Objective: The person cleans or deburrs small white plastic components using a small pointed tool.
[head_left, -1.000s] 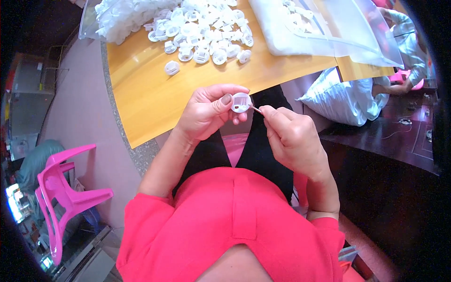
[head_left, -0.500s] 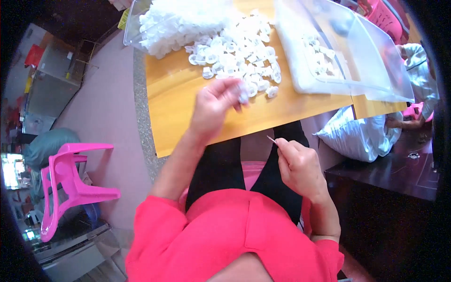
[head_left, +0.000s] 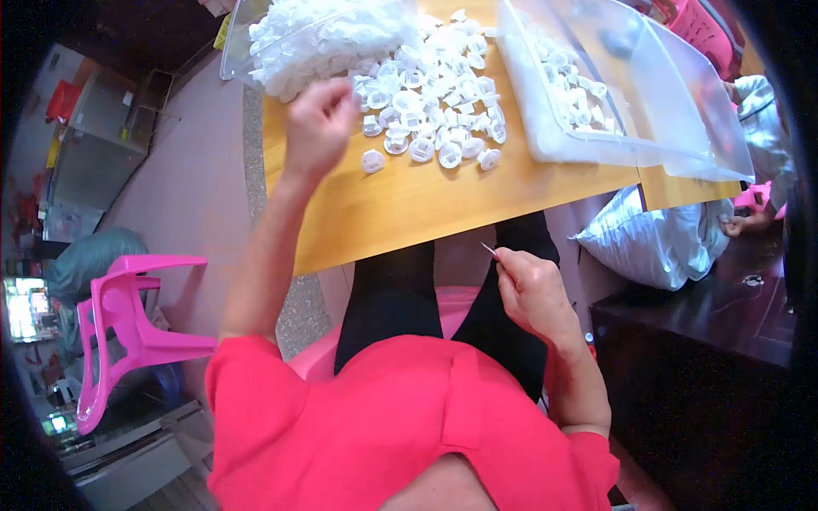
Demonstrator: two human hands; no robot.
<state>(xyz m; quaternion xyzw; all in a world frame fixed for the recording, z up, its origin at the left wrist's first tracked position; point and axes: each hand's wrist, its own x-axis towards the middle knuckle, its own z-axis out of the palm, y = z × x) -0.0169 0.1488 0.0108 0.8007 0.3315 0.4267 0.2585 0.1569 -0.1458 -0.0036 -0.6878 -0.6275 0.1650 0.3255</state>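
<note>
hovering loosely curled over the table, the left hand (head_left: 317,128) sits just left of the white caps (head_left: 430,115), while the right hand (head_left: 532,294) pinches a thin pick (head_left: 488,249).

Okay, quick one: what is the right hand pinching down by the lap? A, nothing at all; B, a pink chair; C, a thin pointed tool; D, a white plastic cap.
C: the right hand pinches a thin pointed tool, its tip sticking up just below the wooden table edge.
</note>
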